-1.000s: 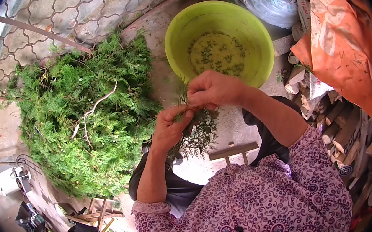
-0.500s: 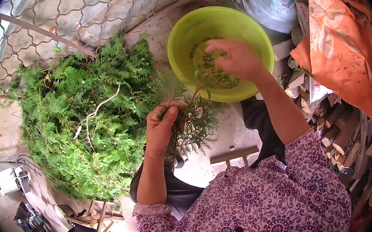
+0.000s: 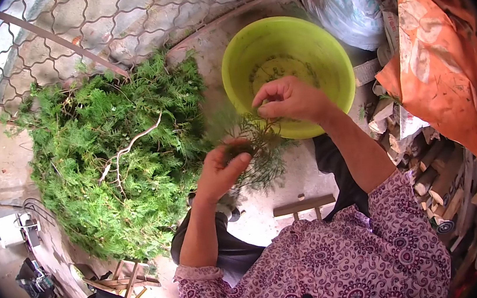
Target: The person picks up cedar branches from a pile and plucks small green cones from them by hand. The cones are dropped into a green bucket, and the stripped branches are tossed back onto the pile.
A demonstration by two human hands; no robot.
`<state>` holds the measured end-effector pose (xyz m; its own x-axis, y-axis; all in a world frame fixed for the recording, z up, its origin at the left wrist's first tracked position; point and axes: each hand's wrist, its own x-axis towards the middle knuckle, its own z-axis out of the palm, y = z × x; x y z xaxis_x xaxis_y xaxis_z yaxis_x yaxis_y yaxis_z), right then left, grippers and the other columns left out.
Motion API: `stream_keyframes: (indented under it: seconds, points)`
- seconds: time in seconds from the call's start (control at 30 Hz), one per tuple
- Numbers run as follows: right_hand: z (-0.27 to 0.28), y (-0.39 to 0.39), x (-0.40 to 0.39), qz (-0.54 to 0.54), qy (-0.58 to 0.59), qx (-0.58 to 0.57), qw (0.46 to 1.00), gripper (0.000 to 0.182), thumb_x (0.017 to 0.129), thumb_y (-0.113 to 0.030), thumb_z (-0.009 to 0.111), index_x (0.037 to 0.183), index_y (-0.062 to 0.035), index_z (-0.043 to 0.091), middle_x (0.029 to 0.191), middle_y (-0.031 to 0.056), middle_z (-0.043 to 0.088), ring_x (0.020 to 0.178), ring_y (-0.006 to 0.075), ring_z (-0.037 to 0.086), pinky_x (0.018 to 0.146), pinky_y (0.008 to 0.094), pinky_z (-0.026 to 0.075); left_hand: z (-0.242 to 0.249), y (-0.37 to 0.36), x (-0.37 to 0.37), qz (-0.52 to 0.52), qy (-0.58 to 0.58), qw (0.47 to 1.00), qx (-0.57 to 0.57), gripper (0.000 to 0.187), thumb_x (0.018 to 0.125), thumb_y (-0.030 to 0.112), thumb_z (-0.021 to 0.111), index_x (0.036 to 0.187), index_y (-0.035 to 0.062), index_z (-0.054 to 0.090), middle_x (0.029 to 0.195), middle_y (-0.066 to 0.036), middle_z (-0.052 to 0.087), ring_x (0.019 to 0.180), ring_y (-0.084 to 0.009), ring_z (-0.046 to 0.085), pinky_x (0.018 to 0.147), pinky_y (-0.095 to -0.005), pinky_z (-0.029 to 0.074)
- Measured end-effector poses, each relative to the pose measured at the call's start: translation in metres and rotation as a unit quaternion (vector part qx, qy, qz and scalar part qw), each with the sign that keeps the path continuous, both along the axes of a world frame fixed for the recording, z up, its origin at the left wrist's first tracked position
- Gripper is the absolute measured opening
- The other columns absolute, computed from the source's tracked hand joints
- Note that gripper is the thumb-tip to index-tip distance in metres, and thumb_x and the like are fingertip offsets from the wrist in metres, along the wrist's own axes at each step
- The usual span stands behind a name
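Note:
My left hand (image 3: 221,173) is closed around a sprig of scale-leaved evergreen (image 3: 261,167), like arborvitae, whose tips fan out to the right and blur a little. My right hand (image 3: 298,102) hovers over the near rim of a yellow-green plastic basin (image 3: 349,86), just above the sprig. Its thumb and forefinger are pinched together at the sprig's upper end; what lies between them is too small to name. Small round green cones (image 3: 270,76) lie on the basin's floor, partly covered by my right hand and forearm.
A large heap of cut evergreen branches (image 3: 156,199) lies to the left, a bare stick (image 3: 127,149) across it. Wire mesh (image 3: 135,19) runs along the back. On the right are a white sack (image 3: 346,7), an orange sheet (image 3: 438,67) and stacked firewood (image 3: 444,175).
My right hand has come from over the basin's middle down and left to the sprig, its fingers now pinched. The left hand still holds the sprig, slightly lower and to the right.

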<state>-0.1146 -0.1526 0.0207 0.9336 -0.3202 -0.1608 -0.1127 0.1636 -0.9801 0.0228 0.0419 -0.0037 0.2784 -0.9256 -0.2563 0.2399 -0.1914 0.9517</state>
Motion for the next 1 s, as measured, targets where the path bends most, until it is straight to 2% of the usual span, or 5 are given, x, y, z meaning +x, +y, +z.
stream_keyframes:
  seconds: [0.1,0.23,0.5,0.73,1.0]
  points:
    - [-0.001,0.02,0.007,-0.016,-0.011,0.042,0.999,0.015,0.078,-0.01,0.061,0.088,0.0013,0.061,0.073,-0.0019,0.059,0.063,0.0032,0.051,0.058,0.0183,0.042,0.002,-0.006,-0.004,-0.093,-0.146,0.985,-0.028,0.042,0.074,0.023,0.069,0.104,-0.0024,0.055,0.096,-0.007,0.058,0.096,-0.0139,0.05,0.084,-0.0271,0.039]
    - [-0.004,0.044,0.015,-0.001,-0.013,0.058,0.998,0.013,0.079,-0.005,0.059,0.089,0.0017,0.061,0.074,-0.0018,0.058,0.067,0.0029,0.051,0.061,0.0174,0.042,0.0,-0.012,-0.015,-0.05,-0.015,0.999,-0.012,0.038,0.076,0.022,0.068,0.104,-0.0008,0.055,0.095,-0.006,0.057,0.092,-0.0125,0.051,0.082,-0.0266,0.04]
    - [-0.013,0.035,0.01,-0.039,-0.043,-0.314,0.948,0.017,0.077,-0.016,0.061,0.083,0.0001,0.061,0.058,0.0064,0.055,0.057,0.0084,0.054,0.053,0.025,0.043,-0.003,-0.019,-0.022,0.031,0.009,0.999,0.016,0.012,0.084,0.015,0.058,0.09,0.0045,0.057,0.07,0.003,0.054,0.059,-0.0047,0.049,0.055,-0.0196,0.041]
    - [0.001,0.022,0.005,-0.17,-0.049,-0.259,0.95,0.016,0.075,-0.016,0.063,0.08,-0.0004,0.061,0.063,0.0054,0.056,0.058,0.0088,0.052,0.054,0.0249,0.042,-0.01,-0.015,-0.018,0.057,0.004,0.998,0.022,0.011,0.084,0.017,0.057,0.087,0.0062,0.06,0.062,0.007,0.048,0.051,-0.0008,0.04,0.045,-0.0172,0.032]
    - [-0.001,0.035,0.006,0.038,-0.001,-0.154,0.987,0.018,0.077,-0.019,0.062,0.077,-0.0011,0.058,0.06,0.0006,0.053,0.055,0.0076,0.048,0.052,0.0224,0.039,-0.006,-0.013,-0.016,0.032,-0.015,0.999,0.016,0.007,0.081,0.01,0.059,0.083,0.0037,0.062,0.06,0.007,0.05,0.053,0.0003,0.041,0.046,-0.0162,0.032]
